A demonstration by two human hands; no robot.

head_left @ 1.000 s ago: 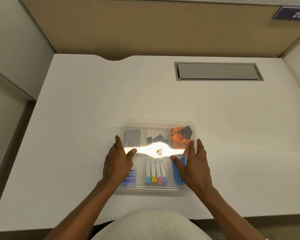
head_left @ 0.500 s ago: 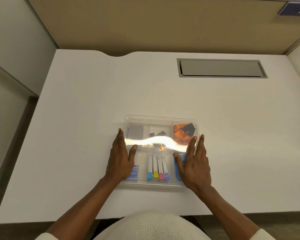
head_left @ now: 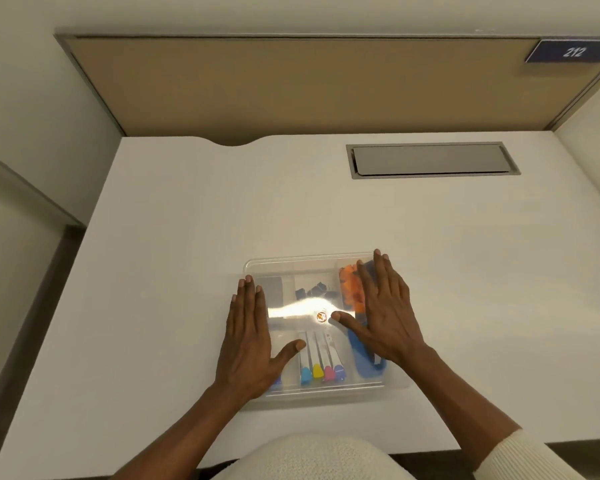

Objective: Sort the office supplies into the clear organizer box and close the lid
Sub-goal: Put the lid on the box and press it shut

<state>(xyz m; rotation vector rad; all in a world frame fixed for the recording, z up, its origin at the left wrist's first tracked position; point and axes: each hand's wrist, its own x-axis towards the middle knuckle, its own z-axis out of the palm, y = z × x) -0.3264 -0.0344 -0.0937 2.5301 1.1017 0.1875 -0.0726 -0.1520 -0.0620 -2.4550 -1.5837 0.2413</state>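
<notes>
On a white desk [head_left: 187, 237], near its front edge and just ahead of the person, sits the clear organizer box [head_left: 326, 393] with its transparent lid [head_left: 291, 271] lying on top. Both hands lie flat on the lid, palms down, fingers straight and holding nothing. The left hand [head_left: 248, 336] covers the lid's left side, its fingers together and pointing away from the person, the thumb spread out to the right. The right hand [head_left: 383, 310] covers the right side, its fingertips reaching the far right corner and its thumb pointing left toward the middle. A bright band of glare runs across the lid between the hands, beside a small round orange sticker [head_left: 321, 317]. Through the plastic, four white markers [head_left: 321, 358] lie side by side in the front middle compartment, their caps light blue, yellow, pink and purple, all toward the person. A blue object [head_left: 364, 362] fills the front right compartment, partly under the right hand. At the back, orange pieces [head_left: 349, 285] fill the right compartment and small black clips [head_left: 314, 292] the middle one. Further back, a grey hatch [head_left: 430, 161] is set into the desk. Behind the desk stands a tan partition [head_left: 291, 84] with a blue sign [head_left: 573, 51] reading 212. A cream knitted sweater [head_left: 316, 459] shows at the bottom edge.
</notes>
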